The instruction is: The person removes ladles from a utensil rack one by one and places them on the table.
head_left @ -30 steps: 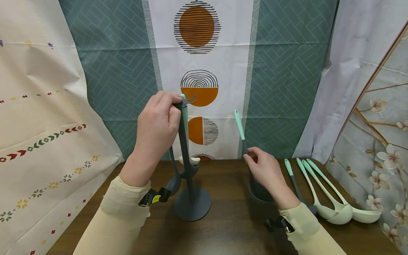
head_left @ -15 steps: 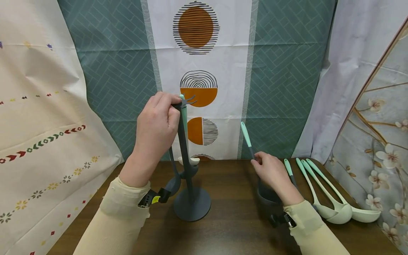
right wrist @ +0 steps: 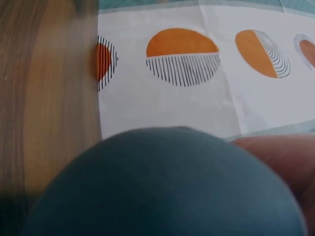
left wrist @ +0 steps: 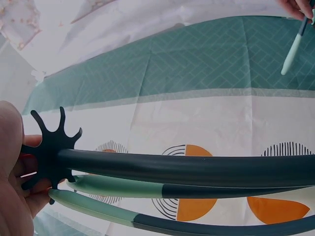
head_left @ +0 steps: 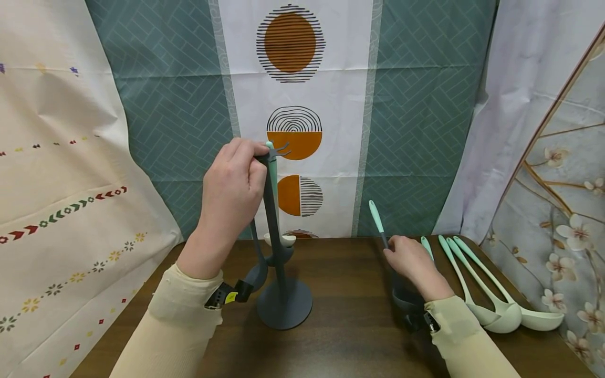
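My left hand [head_left: 231,184] grips the top of a dark utensil stand [head_left: 285,307] with a round base. In the left wrist view the fingers lie behind its several-pronged hook top [left wrist: 51,152]. Two mint-and-dark handles [left wrist: 113,186] hang from the prongs there. Low on the stand, the head view shows a dark ladle bowl [head_left: 257,274] and a cream bowl [head_left: 287,240]. My right hand [head_left: 411,260] holds a ladle [head_left: 376,215] by its dark shaft, mint handle tilted up. Its dark bowl [right wrist: 167,182] fills the lower right wrist view.
Several utensils lie at the table's right: pale ladles [head_left: 507,317] with mint handles, and a mint handle [head_left: 427,245] partly hidden behind the right hand. A green and white patterned cloth [head_left: 416,131] hangs behind the brown wooden table [head_left: 340,336]; more cloth hangs at both sides.
My right hand has moved right and downward in the head view with the ladle, nearer the utensils lying on the right. The left hand and stand have stayed in place.
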### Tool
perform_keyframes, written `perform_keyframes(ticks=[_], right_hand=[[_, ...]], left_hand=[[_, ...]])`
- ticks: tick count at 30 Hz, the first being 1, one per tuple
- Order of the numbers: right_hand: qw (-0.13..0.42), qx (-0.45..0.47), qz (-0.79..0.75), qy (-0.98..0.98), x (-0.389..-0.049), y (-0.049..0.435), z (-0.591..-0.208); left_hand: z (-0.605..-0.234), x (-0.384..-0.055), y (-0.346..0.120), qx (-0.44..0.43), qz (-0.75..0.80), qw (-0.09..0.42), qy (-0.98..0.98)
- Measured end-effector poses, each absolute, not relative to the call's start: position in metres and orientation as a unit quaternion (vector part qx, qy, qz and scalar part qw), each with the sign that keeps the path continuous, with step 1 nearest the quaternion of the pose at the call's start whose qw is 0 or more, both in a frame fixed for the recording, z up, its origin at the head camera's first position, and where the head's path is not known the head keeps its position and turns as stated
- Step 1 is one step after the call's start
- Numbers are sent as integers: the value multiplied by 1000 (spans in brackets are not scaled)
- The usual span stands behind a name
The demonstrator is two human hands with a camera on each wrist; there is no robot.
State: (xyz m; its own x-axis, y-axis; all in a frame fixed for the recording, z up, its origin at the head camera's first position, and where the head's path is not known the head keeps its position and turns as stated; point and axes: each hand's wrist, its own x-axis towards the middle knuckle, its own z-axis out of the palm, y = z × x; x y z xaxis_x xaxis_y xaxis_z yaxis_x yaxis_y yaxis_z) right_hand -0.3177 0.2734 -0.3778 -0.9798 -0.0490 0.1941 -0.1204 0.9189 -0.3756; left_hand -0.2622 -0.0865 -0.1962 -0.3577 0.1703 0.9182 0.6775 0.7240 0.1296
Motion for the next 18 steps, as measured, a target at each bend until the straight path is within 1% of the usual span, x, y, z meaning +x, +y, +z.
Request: perform_keyframes(ticks=[6, 18], right_hand=[[69, 33, 186, -980, -320, 282, -383], [45, 16, 165, -985, -323, 295, -392]], left_hand=[[-196, -262, -86, -272, -255, 500, -782], [-196, -263, -86, -272, -252, 501, -782]])
